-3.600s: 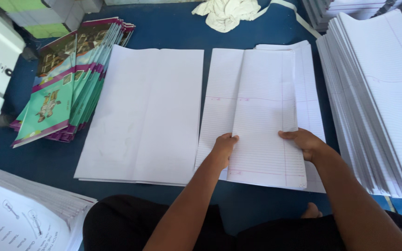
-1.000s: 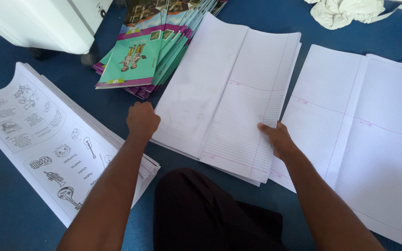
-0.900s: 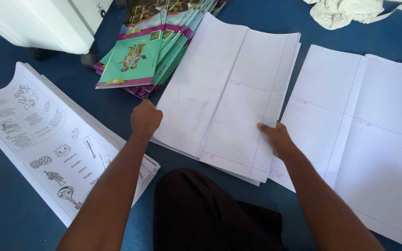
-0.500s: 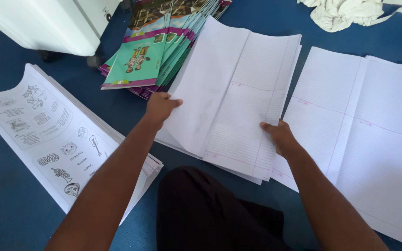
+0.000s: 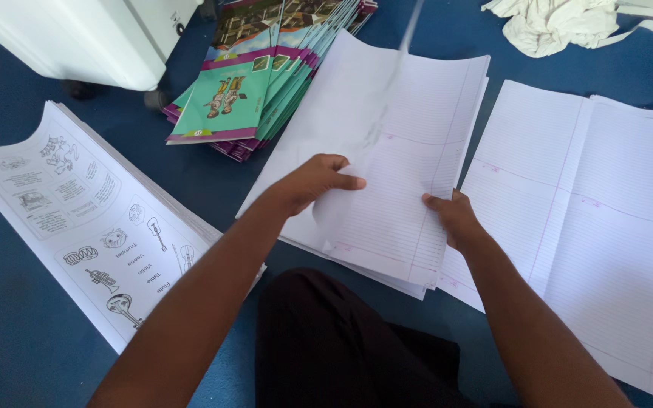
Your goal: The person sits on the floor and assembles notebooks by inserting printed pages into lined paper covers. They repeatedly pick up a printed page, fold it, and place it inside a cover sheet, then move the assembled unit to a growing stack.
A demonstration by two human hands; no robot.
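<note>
1. At the middle of the blue floor lies a stack of lined sheets, opened flat, its long fold running away from the person.
2. The left hand sits on the left half of the stack, fingers curled and pinching a top sheet that is lifted and blurred, rising toward the far edge.
3. The right hand rests on the stack's near right edge, fingers bent and pressed on the paper, thumb on top; whether it grips sheets from below I cannot tell.
4. Just right of the stack, touching or overlapping its edge, lies a second spread of lined sheets, reaching to the floor's right edge.
5. To the left, well apart from the stack, lies a pile of printed sheets with black line drawings of instruments.
6. Beyond the stack's far left corner sits a fanned pile of green booklets with purple borders, just beside the stack.
7. At the far left corner stands a white box.
8. At the far right corner lies a crumpled white cloth.
9. The person's dark-clad lap shows at the near edge, between the arms.
</note>
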